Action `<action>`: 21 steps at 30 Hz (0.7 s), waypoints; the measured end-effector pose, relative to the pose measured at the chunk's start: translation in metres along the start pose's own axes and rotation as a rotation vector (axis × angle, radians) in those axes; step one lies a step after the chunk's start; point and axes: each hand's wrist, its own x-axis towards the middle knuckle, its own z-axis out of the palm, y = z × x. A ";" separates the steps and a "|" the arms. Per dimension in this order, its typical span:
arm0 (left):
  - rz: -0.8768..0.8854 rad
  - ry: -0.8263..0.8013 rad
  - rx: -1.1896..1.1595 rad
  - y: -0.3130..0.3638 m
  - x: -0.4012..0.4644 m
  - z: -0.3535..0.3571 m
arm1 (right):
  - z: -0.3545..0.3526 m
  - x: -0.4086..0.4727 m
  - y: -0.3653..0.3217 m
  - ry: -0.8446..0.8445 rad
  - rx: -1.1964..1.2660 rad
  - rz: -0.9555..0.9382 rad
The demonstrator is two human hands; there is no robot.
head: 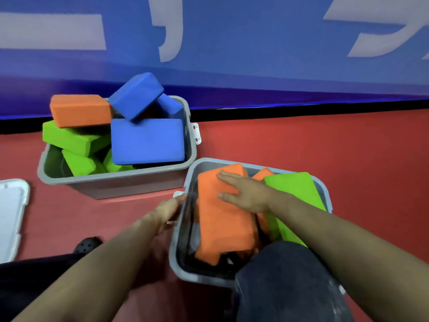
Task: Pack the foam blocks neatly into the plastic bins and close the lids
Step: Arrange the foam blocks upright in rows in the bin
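Note:
Two grey plastic bins stand on the red floor. In the near bin [177,259] an orange foam block [222,226] lies tilted on top, with a green block [294,194] beside it on the right. My right hand [243,194] presses flat on the orange block, fingers straight. My left hand [168,211] rests against the near bin's left rim, blurred. The far bin [116,182] is heaped with a large blue block [147,141], another blue block [137,95], an orange block [80,110] and green blocks [72,138] sticking out above its rim.
A white lid [12,217] lies on the floor at the left edge. My knee in dark jeans [290,282] covers the near bin's front corner. A black shoe [87,245] sits by my left arm. A blue wall runs behind the bins.

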 end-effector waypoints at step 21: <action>-0.078 0.350 -0.350 -0.073 -0.075 -0.152 | 0.025 -0.003 -0.087 -0.002 -0.283 0.053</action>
